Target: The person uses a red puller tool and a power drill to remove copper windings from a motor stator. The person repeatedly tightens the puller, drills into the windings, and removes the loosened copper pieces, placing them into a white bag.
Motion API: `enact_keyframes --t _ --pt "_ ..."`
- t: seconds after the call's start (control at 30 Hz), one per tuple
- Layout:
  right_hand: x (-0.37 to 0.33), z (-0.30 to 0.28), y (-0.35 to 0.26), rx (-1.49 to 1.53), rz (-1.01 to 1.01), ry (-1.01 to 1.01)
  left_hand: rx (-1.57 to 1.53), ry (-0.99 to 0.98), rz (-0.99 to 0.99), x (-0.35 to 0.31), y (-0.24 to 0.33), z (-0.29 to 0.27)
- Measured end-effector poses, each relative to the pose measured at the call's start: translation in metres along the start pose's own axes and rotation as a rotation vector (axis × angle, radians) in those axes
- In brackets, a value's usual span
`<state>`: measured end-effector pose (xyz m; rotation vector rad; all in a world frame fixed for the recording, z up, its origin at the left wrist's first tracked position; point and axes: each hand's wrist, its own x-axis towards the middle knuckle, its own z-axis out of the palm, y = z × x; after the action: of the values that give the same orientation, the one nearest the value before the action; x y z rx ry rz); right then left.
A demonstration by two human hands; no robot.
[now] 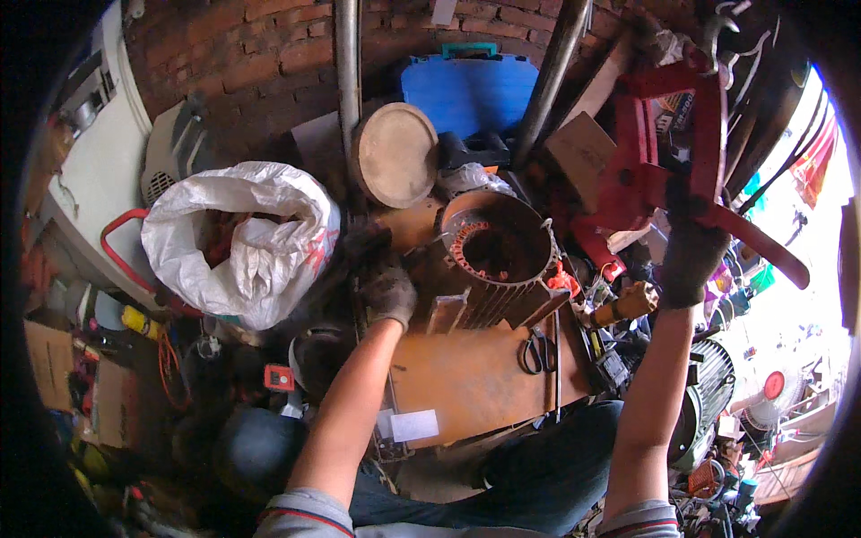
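Observation:
A finned motor housing (pixel 502 260) stands on the brown workbench board (pixel 475 368), its round opening facing up. Red-orange coil windings (pixel 468 247) line the inside. To the housing's left is my left hand (pixel 387 291) in a dirty work glove, fingers curled. A thin metal tool (pixel 429 244) seems to run from it toward the housing's rim; the dark fingertips are hard to make out. Up on the right, my gloved right hand (pixel 695 255) is closed around part of a red metal frame with a lever (pixel 646 170).
Left of the bench sits a white woven sack (pixel 242 287), open at the top. Black scissors (pixel 538 350) and a white paper (pixel 413 425) lie on the board. Behind are a round wooden lid (pixel 397 155) and a blue case (pixel 466 94). A green motor (pixel 708 386) stands at right.

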<state>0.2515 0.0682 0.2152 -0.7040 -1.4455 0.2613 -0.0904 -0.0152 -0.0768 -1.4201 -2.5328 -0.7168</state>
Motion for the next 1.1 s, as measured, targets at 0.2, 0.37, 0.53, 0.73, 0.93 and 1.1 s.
enact_keyframes --t 0.2,0.37,0.53,0.73,0.93,1.1 --pt "0.004 -0.017 0.022 0.0 -0.037 0.005 -0.037 -0.332 -0.043 0.026 0.01 -0.005" --pt "0.002 -0.003 0.005 -0.121 0.011 0.024 0.134 -0.344 0.418 0.059 -0.037 0.039" --pt "-0.006 0.021 -0.015 0.023 0.086 -0.018 0.556 -0.362 1.056 0.104 -0.079 0.054" --pt "-0.014 0.019 -0.012 0.036 0.115 -0.013 -0.146 0.087 0.016 0.001 -0.006 0.026" --pt "-0.016 0.026 -0.024 -0.008 0.202 -0.038 -0.095 -0.386 -0.048 0.02 -0.007 0.025" --pt "-0.016 0.03 -0.02 0.209 0.088 -0.096 -0.366 -0.649 -0.011 0.06 -0.036 0.012"
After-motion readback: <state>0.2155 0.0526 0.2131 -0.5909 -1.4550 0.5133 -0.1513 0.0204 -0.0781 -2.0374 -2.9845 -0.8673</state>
